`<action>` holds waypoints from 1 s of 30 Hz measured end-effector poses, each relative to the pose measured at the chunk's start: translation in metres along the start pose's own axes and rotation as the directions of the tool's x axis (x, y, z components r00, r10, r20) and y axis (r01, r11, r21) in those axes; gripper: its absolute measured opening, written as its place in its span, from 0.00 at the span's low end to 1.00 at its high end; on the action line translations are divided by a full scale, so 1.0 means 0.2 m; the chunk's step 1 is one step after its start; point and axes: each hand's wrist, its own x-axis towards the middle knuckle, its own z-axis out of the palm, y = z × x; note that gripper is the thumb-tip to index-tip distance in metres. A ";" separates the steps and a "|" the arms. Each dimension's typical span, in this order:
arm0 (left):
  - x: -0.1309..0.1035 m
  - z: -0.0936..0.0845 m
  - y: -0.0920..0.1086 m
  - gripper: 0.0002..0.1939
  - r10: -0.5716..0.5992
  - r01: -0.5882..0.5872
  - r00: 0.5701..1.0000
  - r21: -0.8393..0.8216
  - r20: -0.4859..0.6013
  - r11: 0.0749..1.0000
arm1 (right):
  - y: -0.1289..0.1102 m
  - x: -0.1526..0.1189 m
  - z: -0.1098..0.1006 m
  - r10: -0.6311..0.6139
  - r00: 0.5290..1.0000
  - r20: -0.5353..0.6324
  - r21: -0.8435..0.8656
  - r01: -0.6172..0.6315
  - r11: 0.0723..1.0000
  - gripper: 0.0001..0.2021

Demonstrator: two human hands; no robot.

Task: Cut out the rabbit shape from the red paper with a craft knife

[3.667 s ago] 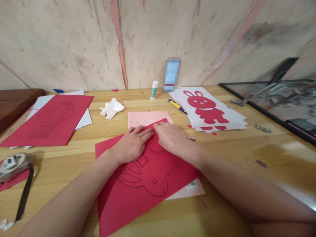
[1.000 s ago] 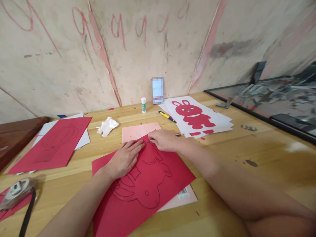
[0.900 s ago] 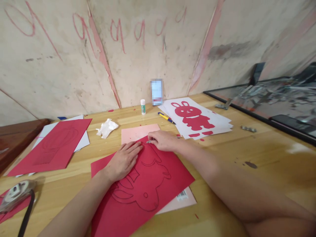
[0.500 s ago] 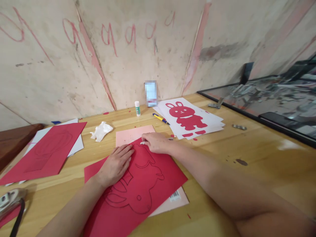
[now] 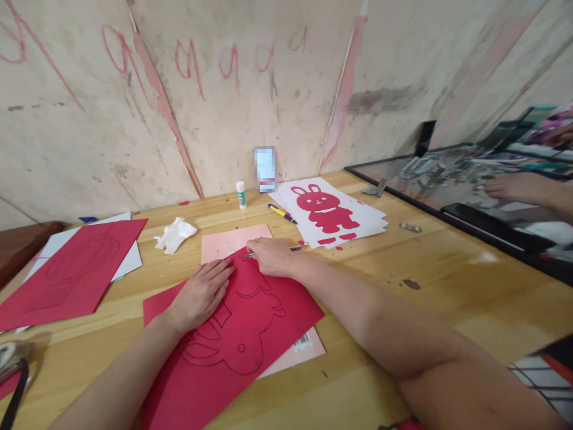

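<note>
A red sheet with a drawn rabbit outline lies on a pale pink pad with a barcode label. My left hand lies flat on the sheet's upper left part, fingers extended. At the sheet's top edge, my right hand pinches a slim metallic cutter; its tip touches the paper near the drawn line, and its back end sticks out behind the hand. My right fingers partly hide the tool.
Behind stand a glue stick and a phone. Right of them lie a pen and white sheets with a red rabbit. Crumpled tissue and another red sheet lie left. Another person's hand shows far right.
The view has shifted slightly, moving the scene leftward. My right hand and cutter have changed angle a little at the sheet's top edge. Another person's hand has come into view.
</note>
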 end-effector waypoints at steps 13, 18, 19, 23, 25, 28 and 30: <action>0.00 0.00 0.00 0.20 0.015 -0.015 1.000 0.017 -0.013 1.000 | 0.01 0.01 0.02 0.013 1.000 -0.010 0.005 -0.013 1.000 0.11; 0.00 0.00 0.01 0.20 -0.008 0.008 1.000 0.025 -0.004 1.000 | 0.01 0.02 0.03 0.014 1.000 0.001 -0.001 -0.014 1.000 0.11; 0.00 0.00 0.01 0.20 -0.013 0.013 1.000 0.021 -0.005 1.000 | 0.01 0.02 0.03 0.019 1.000 0.003 -0.003 -0.019 1.000 0.11; 0.00 0.00 0.01 0.19 -0.013 0.013 1.000 0.005 -0.009 1.000 | 0.00 0.02 0.02 0.031 0.999 0.011 -0.006 -0.031 0.999 0.10; 0.00 0.00 0.01 0.19 -0.009 0.009 1.000 -0.001 -0.014 1.000 | 0.00 0.01 0.02 0.037 0.999 0.013 -0.005 -0.037 0.999 0.09; 0.00 0.00 0.01 0.19 -0.009 0.009 1.000 -0.007 -0.016 1.000 | 0.01 0.01 0.02 0.038 0.999 0.008 -0.002 -0.038 0.999 0.09; 0.00 0.00 0.01 0.19 -0.011 0.011 1.000 -0.007 -0.010 1.000 | 0.01 0.01 0.03 0.030 1.000 0.004 -0.001 -0.030 1.000 0.09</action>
